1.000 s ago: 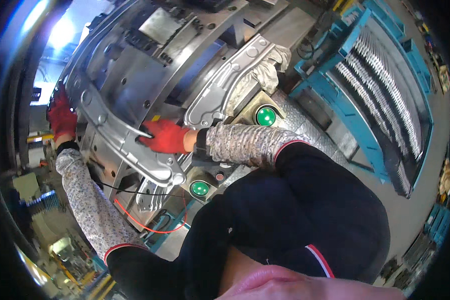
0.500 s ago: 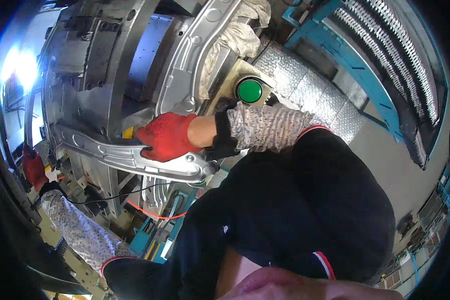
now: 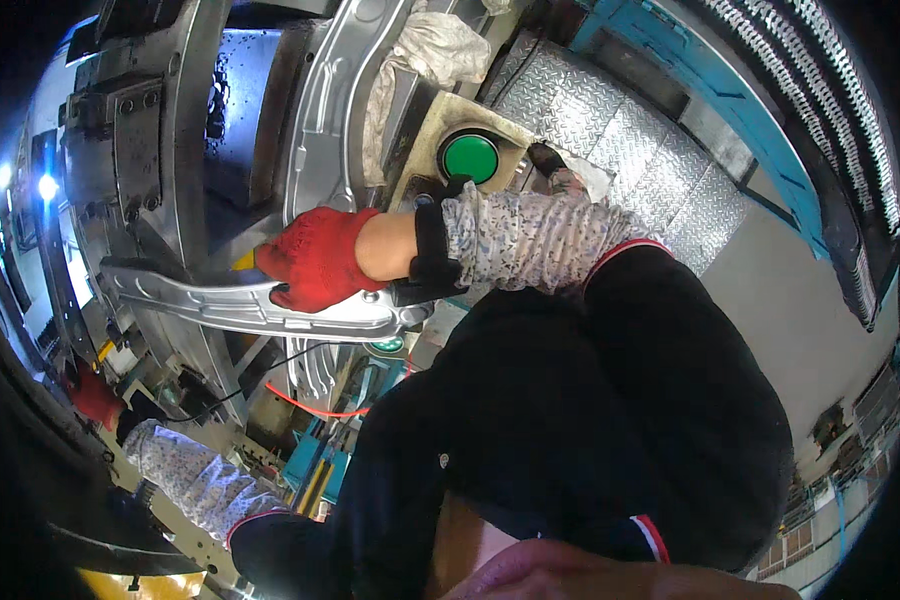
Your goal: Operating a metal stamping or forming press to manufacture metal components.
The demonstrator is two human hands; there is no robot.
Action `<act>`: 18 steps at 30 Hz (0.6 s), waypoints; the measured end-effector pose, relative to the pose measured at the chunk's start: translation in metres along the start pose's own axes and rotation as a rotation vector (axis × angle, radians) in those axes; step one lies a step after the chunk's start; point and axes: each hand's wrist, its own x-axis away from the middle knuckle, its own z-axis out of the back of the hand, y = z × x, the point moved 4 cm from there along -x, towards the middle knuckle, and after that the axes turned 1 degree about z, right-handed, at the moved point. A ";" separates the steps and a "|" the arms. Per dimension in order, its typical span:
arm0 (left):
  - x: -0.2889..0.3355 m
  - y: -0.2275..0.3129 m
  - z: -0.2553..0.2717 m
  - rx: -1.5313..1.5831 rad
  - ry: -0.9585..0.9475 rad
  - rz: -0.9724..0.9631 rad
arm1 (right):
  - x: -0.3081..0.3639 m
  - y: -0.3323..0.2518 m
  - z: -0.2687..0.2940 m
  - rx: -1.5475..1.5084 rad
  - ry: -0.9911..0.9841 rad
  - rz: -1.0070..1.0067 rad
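Note:
My right hand (image 3: 320, 258), in a red glove, is closed on a long, curved, silvery stamped metal part (image 3: 200, 302) that lies crosswise in front of me. My forearm covers some of its right end. At the far left, my left hand (image 3: 95, 396), also red-gloved, is in shadow beside dark machinery; its fingers are too dim to make out. A second stamped metal part (image 3: 322, 135) of similar shape lies beyond my right hand, against the machine's metal block (image 3: 195, 130).
A large green push button (image 3: 470, 157) on a box sits just beyond my right forearm. Pale crumpled cloth (image 3: 440, 48) lies near it. Shiny tread plate (image 3: 620, 150) covers the floor at right, below a blue frame (image 3: 730, 130). An orange hose (image 3: 315, 408) hangs below the part.
The view has shifted, with the machine and button now further left. My left hand is lower and closer in, away from the upright bar. The right hand keeps its hold on the metal part.

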 end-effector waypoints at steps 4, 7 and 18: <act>0.057 -0.010 0.037 0.405 0.117 0.207 | 0.002 -0.009 0.002 -0.054 -0.115 -0.067; 0.093 0.012 0.064 0.180 0.089 0.239 | -0.003 -0.006 0.002 -0.021 -0.090 -0.093; 0.362 0.037 0.200 0.608 0.117 0.453 | -0.011 -0.011 0.022 0.059 -0.104 -0.256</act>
